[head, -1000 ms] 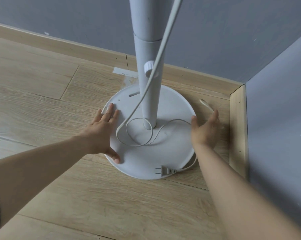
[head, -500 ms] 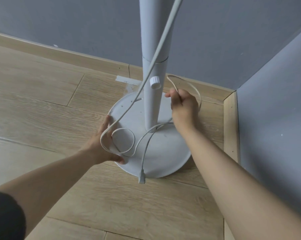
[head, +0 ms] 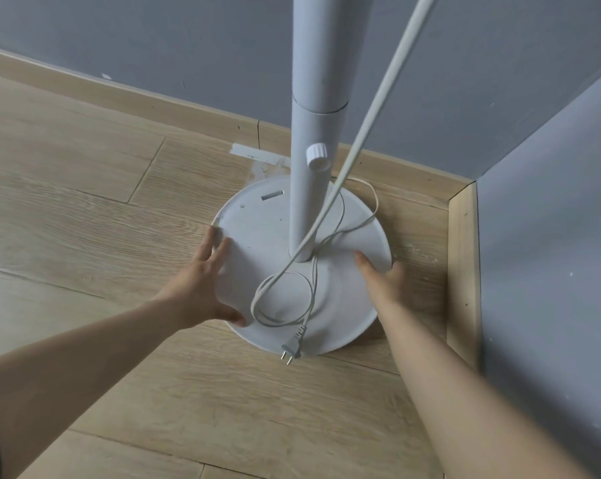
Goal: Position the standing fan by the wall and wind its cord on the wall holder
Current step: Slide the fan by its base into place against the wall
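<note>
One fan (head: 313,140), one cord (head: 389,85), one plug (head: 294,345), two hands: left hand (head: 197,292), right hand (head: 385,283).

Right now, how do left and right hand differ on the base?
Left hand lies flat on top of the base, fingers spread; right hand hooks the rim, thumb on top, fingers past the edge. Left hand sits on the open-floor side, right hand toward the corner. Both touch the base; neither holds the cord.

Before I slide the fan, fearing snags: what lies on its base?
The cord lies looped on the base, plug at the near rim. The left hand rests on the rim, the right hand grips it, covering those spots.
</note>
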Available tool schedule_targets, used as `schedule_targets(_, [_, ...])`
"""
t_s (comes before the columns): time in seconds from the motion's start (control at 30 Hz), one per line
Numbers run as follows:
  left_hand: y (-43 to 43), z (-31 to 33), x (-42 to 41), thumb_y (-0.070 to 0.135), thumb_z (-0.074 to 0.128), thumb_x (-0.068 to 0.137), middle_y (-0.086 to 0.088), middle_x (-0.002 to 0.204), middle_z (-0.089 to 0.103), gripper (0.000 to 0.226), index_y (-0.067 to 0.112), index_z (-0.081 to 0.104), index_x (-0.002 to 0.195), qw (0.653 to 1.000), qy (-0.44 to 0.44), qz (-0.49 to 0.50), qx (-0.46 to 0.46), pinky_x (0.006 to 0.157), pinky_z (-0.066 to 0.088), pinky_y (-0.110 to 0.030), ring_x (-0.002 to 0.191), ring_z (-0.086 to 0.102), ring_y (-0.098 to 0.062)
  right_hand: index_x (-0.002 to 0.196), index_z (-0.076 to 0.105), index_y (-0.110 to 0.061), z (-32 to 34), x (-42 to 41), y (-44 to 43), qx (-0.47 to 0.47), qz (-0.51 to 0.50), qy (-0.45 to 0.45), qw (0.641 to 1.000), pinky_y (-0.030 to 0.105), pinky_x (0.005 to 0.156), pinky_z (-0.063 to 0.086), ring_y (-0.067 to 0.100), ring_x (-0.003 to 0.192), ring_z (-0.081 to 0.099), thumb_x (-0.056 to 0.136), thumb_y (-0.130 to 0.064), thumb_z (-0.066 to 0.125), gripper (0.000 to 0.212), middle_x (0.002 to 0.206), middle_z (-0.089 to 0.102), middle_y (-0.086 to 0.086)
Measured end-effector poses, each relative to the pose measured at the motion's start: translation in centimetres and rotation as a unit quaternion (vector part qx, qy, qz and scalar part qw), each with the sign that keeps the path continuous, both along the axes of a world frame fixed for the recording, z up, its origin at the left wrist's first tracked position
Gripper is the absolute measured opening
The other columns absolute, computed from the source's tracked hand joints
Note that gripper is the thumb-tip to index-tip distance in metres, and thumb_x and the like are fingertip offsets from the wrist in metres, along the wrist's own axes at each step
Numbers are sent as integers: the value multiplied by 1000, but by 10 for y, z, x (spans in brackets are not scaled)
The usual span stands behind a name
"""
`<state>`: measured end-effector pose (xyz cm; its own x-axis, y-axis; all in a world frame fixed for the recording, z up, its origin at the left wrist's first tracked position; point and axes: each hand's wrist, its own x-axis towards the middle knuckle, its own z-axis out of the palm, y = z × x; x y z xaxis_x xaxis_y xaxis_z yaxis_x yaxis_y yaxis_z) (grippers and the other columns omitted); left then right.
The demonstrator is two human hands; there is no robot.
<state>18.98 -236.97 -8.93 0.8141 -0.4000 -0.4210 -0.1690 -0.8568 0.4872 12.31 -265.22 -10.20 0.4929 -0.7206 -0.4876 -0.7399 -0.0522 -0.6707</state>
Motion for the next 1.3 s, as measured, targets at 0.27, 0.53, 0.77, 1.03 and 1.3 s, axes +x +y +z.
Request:
schedule_targets(0.27, [-3, -5, 6, 51, 92, 34, 10, 158, -22, 149, 30, 3, 151, 1000, 5, -26, 6, 106, 43, -43, 147, 18, -27, 99, 69, -1, -6, 1, -31, 84, -40, -24, 995, 30, 71, 46, 24, 78, 62, 73, -28, 80, 40, 91, 67, 11])
schedule_targets(0.53, [-46, 4, -10, 41, 91, 48, 6, 161, -11, 137, 18, 5, 153, 999, -6, -39, -30, 111, 34, -35, 144, 25, -24, 103, 66, 3, 5, -1, -77, 45, -49, -6, 998, 31, 74, 51, 25, 83, 65, 70, -30, 82, 50, 97, 68, 10])
schedule_targets(0.77, [-79, 12, -14, 35, 90, 54, 10, 160, -15, 133, 17, 2, 153, 999, 4, -35, -14, 109, 31, -27, 146, 17, -19, 104, 65, 0, 2, -7, -87, -181, 96, 90, 975, 37, 75, 50, 36, 95, 63, 86, -43, 63, 47, 104, 67, 19])
schedule_targets(1.03, [-85, 19, -15, 34, 90, 54, 11, 160, -10, 128, 16, 9, 152, 999, 5, -42, -2, 103, 34, -26, 145, 20, -15, 140, 42, -13, 6, -7, -78, -303, 230, -34, 924, 39, 95, 45, 31, 120, 51, 87, -37, 60, 60, 132, 53, 13])
schedule_targets(1.3, [-87, 26, -17, 35, 89, 56, 12, 159, -13, 128, 14, 7, 152, 999, 13, -45, 5, 104, 35, -26, 145, 19, -15, 99, 61, -6, 10, 42, -50, -219, 214, -7, 952, 38, 89, 49, 32, 110, 54, 75, -26, 69, 32, 121, 50, 11])
